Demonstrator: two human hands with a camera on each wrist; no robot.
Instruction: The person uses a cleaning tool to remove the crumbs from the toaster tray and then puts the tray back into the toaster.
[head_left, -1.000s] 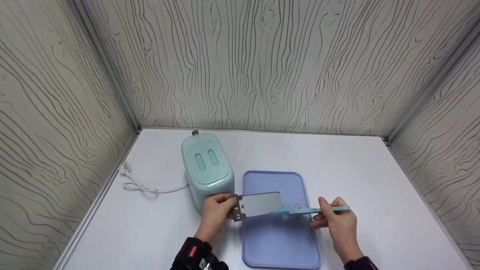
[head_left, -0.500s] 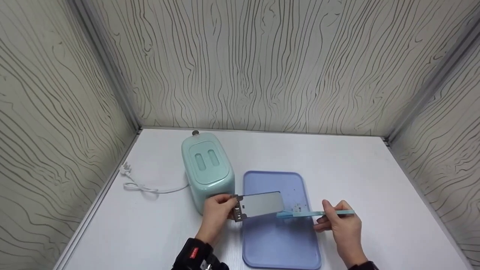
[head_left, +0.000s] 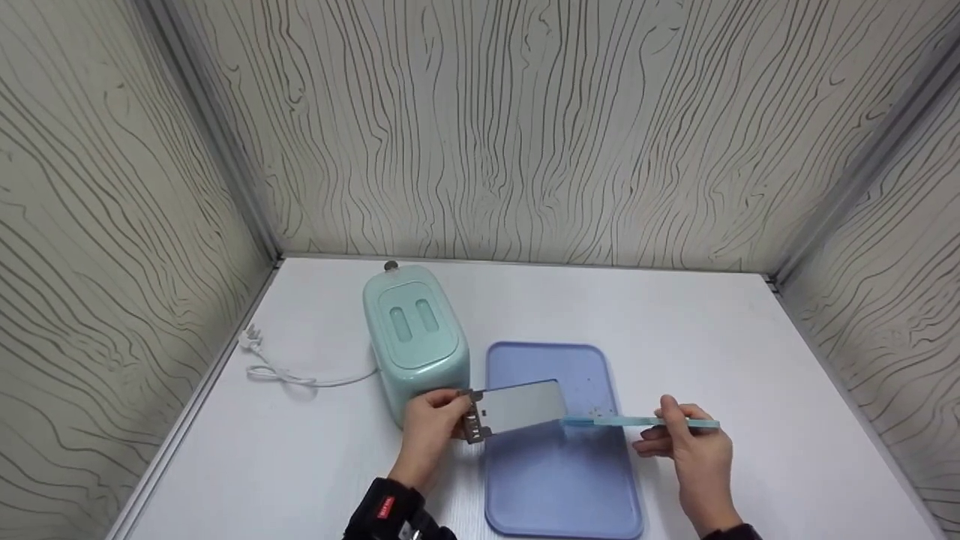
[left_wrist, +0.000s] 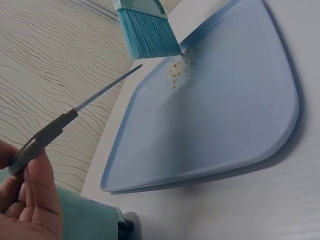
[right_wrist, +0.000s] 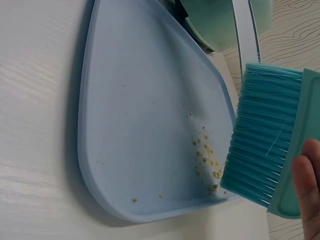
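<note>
Metal plate (head_left: 523,407) is pinched by its slotted end between thumb and curled fingers of the left hand (head_left: 433,424). Plate is held raised over the 10 o'clock part of the blue tray (head_left: 562,487), free end pointed just above 3 o'clock.

Brush (head_left: 626,421) is gripped in the right hand (head_left: 697,457), handle closed in between thumb and fingers; hand is located at 3 o'clock of the tray. Bristles (right_wrist: 265,135) are aimed at 9 o'clock, right by the plate's free end; contact can't be confirmed.

Crumbs (right_wrist: 216,174) are scattered on the tray, mostly clustered toward its 2 o'clock edge, below the brush.

Mint toaster (head_left: 424,349) is parked at 10 o'clock of the tray, just behind the left hand. White cord (head_left: 330,384) is run from it toward 9 o'clock, ending in a plug (head_left: 250,337). All set on the white table (head_left: 675,315).
</note>
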